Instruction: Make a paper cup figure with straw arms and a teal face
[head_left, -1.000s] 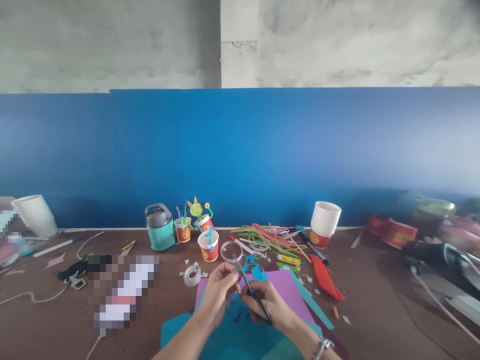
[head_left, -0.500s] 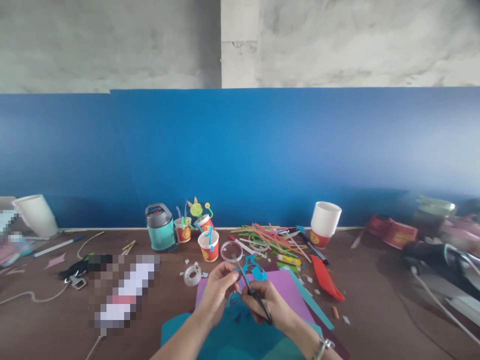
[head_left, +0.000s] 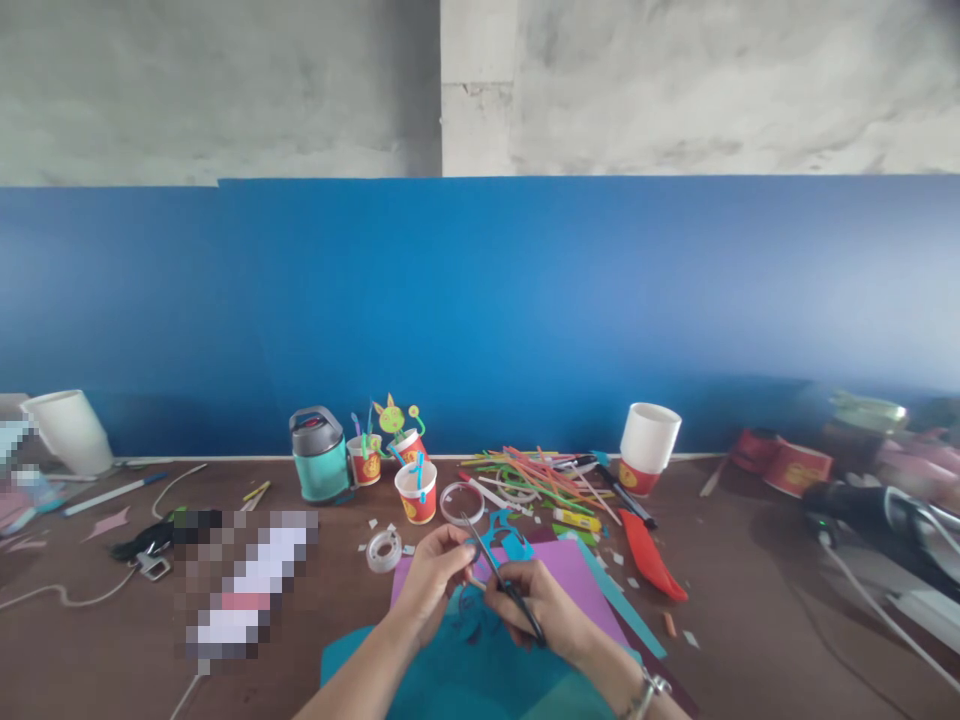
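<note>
My right hand [head_left: 538, 603] is closed round black-handled scissors [head_left: 489, 553], whose blades point up and to the left. My left hand [head_left: 439, 580] pinches a small dark blue piece, probably paper [head_left: 475, 551], right beside the blades. Whether the blades touch it I cannot tell. Below both hands lie teal sheets [head_left: 450, 680] with small blue scraps on them, over a purple sheet [head_left: 592, 600]. A cut-out blue paper remnant [head_left: 510, 535] rests just beyond the scissors.
Ahead stand red-and-white paper cups [head_left: 417, 490], a teal jar [head_left: 321, 465] and stacked white cups [head_left: 651, 440]. Tape rolls [head_left: 385, 550], a heap of coloured straws [head_left: 540, 480], a glue stick [head_left: 577, 520] and a red balloon-like piece [head_left: 651, 560] surround the sheets.
</note>
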